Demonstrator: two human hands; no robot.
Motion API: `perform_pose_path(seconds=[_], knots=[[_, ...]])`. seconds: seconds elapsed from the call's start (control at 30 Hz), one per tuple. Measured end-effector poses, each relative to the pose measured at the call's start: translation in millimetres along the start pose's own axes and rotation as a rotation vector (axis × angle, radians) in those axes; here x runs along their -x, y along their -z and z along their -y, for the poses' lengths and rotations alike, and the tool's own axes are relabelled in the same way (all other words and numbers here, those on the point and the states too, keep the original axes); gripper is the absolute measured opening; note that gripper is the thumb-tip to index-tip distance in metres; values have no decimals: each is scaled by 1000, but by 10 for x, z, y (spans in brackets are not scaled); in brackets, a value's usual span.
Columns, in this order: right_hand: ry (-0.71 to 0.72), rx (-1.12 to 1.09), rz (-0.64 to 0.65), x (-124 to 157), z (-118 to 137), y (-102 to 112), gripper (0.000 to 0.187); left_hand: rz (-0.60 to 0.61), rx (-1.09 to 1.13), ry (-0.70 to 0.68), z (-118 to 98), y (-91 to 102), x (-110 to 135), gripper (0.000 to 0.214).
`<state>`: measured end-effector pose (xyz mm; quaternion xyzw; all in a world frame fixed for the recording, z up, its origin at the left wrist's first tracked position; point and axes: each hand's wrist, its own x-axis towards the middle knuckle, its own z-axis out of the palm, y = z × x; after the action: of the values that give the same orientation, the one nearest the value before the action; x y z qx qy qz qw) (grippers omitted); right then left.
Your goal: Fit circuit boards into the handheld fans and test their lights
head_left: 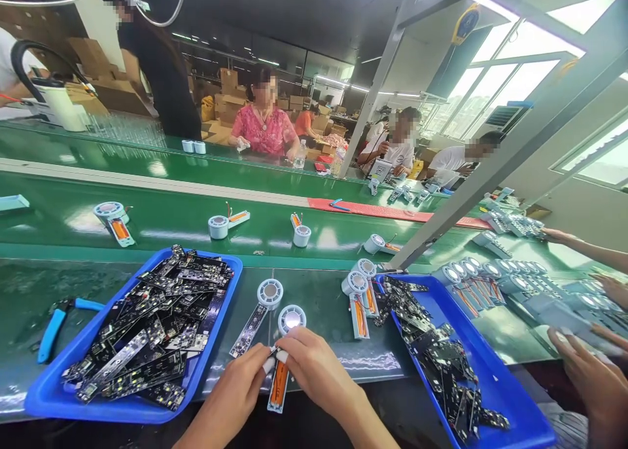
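Observation:
My left hand [230,390] and my right hand [314,370] meet at the fingertips over a white strip housing with an orange core [279,387], pinching a small thin part [273,351] that looks like a wire lead. Just above my right fingers sits a round white lamp head [292,319], lit at its centre. To the left lies a round lamp head [270,294] joined to a black circuit board strip [249,330]. Both hands rest at the near edge of the green conveyor belt [314,364], between two trays.
Blue trays of black circuit boards stand left [112,413] and right [490,364]. Blue-handled pliers [61,324] lie beside the left tray. Further lamp units [299,230] sit on a second belt. A co-worker's hands [589,383] work among assembled units [510,279] at right.

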<state>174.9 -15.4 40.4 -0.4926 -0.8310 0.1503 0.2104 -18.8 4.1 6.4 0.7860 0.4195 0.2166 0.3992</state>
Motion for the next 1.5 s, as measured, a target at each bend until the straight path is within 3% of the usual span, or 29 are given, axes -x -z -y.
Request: perform_pose_path(seconds=[0.33, 0.47, 0.57, 0.67, 0.77, 0.87, 1.0, 1.1, 1.2, 1.27, 1.37, 1.5], knots=[[153, 173, -52, 7, -84, -78, 22, 59, 7, -13, -11, 62, -8, 28], [9, -71, -53, 78, -87, 31, 16, 43, 37, 68, -10, -12, 22, 29], [-102, -279, -141, 190, -105, 169, 32, 16, 52, 211, 28, -81, 69, 36], [-157, -329, -94, 307, -114, 238, 48, 9, 79, 308, 59, -112, 98, 43], [-170, -292, 29, 376, -105, 198, 60, -23, 162, 296, 49, -117, 94, 43], [-148, -292, 16, 368, -117, 118, 51, -119, 226, 246, 21, -139, 85, 37], [-157, -498, -138, 265, -149, 32, 26, -166, 345, 243, 17, -203, 94, 33], [-270, -744, -236, 160, -120, -78, 14, -164, 437, 251, 21, -239, 99, 28], [-430, -1092, -349, 66, -50, -241, 21, -145, 466, 246, 0, -247, 93, 18], [-471, -1186, -391, 29, -2, -332, 20, -138, 472, 248, -21, -241, 88, 15], [-462, -1073, -376, 25, 58, -374, 12, -150, 471, 257, -39, -228, 86, 15], [-280, -638, -336, 74, 103, -302, 14, -163, 457, 272, -45, -215, 100, 21]])
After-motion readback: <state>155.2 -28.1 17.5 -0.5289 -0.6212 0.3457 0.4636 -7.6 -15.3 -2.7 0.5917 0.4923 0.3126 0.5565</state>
